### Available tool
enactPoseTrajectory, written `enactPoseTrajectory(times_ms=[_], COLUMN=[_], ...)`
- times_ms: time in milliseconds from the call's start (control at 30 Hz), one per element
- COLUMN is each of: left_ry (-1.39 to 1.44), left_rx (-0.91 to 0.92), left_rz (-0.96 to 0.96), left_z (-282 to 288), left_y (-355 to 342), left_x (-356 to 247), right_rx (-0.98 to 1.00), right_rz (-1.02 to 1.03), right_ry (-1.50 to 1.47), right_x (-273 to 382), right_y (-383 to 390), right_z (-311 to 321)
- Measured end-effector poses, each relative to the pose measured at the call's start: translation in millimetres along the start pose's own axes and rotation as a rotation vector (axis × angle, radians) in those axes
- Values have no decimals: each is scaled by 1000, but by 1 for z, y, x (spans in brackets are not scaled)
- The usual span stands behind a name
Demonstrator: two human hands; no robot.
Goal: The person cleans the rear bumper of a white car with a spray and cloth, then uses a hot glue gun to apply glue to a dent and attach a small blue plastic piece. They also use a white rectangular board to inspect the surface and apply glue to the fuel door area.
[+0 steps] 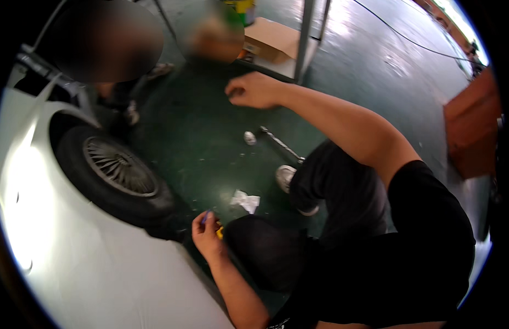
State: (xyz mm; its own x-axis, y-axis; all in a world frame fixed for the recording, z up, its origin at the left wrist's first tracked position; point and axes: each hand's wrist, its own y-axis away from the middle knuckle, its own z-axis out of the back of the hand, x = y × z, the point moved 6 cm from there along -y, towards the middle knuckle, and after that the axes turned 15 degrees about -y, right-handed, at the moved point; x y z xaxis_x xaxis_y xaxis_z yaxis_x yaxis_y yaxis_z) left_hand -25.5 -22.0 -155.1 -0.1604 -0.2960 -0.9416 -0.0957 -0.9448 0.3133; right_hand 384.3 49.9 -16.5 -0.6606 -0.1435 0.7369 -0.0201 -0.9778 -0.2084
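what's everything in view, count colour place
Car: one, white, left
Wheel: one, dark, on car
Other person: one, dark clothes, upper left
Stand: one, grey, top
Carton: one, brown, on stand
Container: one, yellow-green, top
Long tool: one, silver, on floor
Roundish object: one, white, beside tool
Scrap: one, white, on floor
Cable: one, dark, upper right
Block: one, red-brown, right
Small item: one, blue-yellow, left hand
Left hand: one, bare, lower centre
Right hand: one, bare, upper centre
Shirt: one, black, lower right
Trousers: one, dark, centre
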Motion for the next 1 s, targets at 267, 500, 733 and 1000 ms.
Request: enactPoseTrajectory(times_ms=[267, 500, 733, 1000], left_ry=[-250, -220, 37, -619], left_rx=[-90, -214, -280, -172], left_rz=[-42, -58, -33, -370], left_z=[-1, 25, 22, -16], left_y=[13, 12, 0, 6], left_x=[43, 63, 81, 40], right_rx=[278, 963, 967, 958], right_rz=[-197, -520, -479, -567], right_ry=[260, 641, 548, 485], right_x=[-142, -188, -185, -181], right_y=[27, 86, 113, 144], right_z=[-59, -154, -173, -267])
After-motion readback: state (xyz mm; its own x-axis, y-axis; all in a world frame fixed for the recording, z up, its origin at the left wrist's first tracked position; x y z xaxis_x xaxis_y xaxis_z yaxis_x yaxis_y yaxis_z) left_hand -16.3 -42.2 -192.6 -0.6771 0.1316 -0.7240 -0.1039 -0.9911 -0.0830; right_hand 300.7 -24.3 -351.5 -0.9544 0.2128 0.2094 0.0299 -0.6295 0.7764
